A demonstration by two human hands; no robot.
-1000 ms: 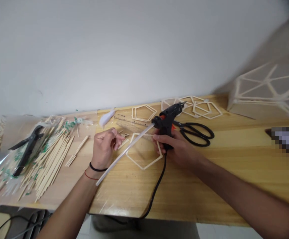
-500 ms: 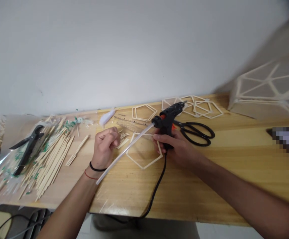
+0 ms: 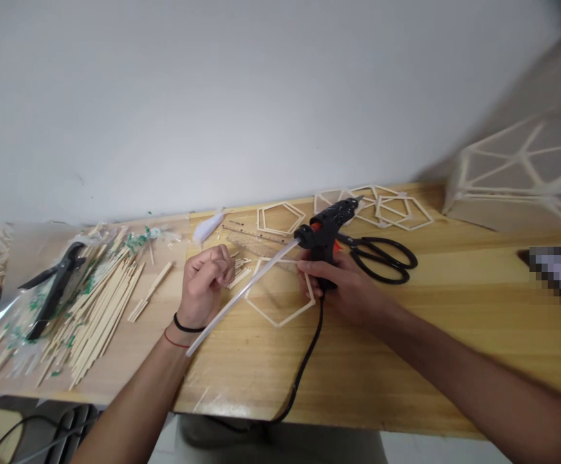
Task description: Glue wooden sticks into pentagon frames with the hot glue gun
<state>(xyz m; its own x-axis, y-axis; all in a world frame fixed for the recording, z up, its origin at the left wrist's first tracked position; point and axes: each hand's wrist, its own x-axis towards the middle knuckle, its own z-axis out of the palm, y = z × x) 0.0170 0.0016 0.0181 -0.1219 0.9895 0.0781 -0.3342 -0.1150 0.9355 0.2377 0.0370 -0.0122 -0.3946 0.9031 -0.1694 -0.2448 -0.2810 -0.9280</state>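
Note:
My right hand (image 3: 350, 287) is wrapped around the handle of a black hot glue gun (image 3: 331, 225), its nozzle pointing up and away to the right. A long clear glue stick (image 3: 241, 296) juts from the gun's back toward my left wrist. Near my right thumb and fingers is the corner of a pentagon frame (image 3: 280, 324) of thin wooden sticks; whether the fingers also pinch it, I cannot tell. To the left, my left hand (image 3: 206, 280) is closed with the thumb pressed to the curled fingers; anything inside is hidden. Short stick pieces (image 3: 239, 277) lie just beyond it.
Black-handled scissors (image 3: 381, 258) lie right of the gun. More wooden frames (image 3: 280, 219) and a clear ruler (image 3: 256, 233) are toward the wall. Loose sticks (image 3: 101, 316) and a black cutting tool (image 3: 55, 290) cover the left. A large panelled model (image 3: 516, 174) stands far right.

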